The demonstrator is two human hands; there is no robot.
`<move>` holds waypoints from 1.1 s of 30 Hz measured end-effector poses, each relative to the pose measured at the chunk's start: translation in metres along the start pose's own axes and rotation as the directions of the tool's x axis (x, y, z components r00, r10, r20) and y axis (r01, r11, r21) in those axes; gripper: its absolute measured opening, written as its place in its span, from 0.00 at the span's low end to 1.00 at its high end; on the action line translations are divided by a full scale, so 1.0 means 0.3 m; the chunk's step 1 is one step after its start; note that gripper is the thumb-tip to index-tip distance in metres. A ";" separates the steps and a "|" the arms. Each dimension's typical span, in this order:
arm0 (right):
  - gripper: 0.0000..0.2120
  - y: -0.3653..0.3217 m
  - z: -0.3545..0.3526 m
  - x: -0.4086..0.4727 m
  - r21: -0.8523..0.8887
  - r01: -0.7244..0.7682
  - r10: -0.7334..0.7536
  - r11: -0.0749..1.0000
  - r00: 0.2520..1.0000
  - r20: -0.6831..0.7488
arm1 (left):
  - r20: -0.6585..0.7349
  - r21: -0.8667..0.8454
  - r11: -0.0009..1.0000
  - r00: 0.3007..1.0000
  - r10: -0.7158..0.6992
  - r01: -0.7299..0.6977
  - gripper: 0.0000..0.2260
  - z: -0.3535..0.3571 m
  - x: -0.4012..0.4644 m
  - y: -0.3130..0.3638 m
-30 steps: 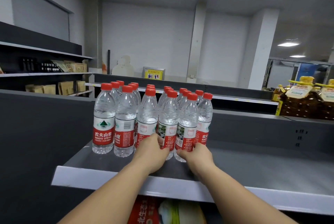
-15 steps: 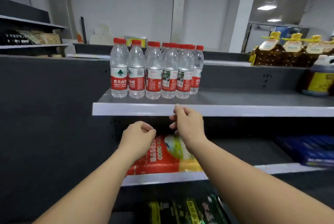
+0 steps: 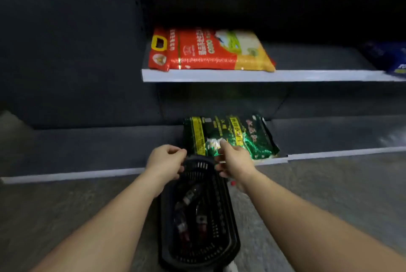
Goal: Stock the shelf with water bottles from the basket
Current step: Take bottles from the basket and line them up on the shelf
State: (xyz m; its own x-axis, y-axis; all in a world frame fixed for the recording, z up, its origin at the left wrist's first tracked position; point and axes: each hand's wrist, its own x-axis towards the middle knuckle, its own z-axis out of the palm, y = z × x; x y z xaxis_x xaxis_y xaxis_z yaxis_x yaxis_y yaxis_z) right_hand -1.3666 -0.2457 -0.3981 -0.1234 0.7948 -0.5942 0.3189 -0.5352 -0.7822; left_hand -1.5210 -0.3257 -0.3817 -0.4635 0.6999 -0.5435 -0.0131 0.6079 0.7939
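Note:
A black plastic basket (image 3: 229, 241) stands on the floor below me, long side pointing away. Two or three water bottles (image 3: 189, 197) with red-and-white labels lie inside it, dim and blurred. My left hand (image 3: 165, 160) hovers over the basket's far left rim with loosely curled fingers and holds nothing. My right hand (image 3: 235, 161) hovers over the far right rim, fingers partly stretched, also without anything in it. A small red cap (image 3: 232, 183) shows beside the basket under my right wrist. The shelf with the stocked bottles is out of view above.
A red and yellow rice bag (image 3: 208, 49) lies on the middle shelf (image 3: 307, 75). A green bag (image 3: 230, 135) lies on the lowest shelf, just beyond my hands. A blue pack (image 3: 393, 60) sits at the far right. Grey floor (image 3: 329, 194) surrounds the basket.
My view has dropped from the top shelf of bottles down to the floor. Both hands left the bottles, came down past the shelf edge, and now hover over the basket.

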 end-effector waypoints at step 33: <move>0.20 1.693 0.381 1.120 -0.609 -0.302 0.335 0.734 0.940 -0.062 | -0.168 0.094 0.850 0.850 -0.500 0.519 0.16 0.737 0.957 -1.804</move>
State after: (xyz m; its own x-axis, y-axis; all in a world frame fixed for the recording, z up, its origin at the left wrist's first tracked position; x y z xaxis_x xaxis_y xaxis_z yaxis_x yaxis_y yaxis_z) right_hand -1.3534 -0.2832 -1.0164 0.0495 0.5858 -0.8090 0.8434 -0.4584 -0.2803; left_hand -1.4511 -0.3709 -1.0278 -0.5359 0.2276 -0.8130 -0.1683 0.9149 0.3670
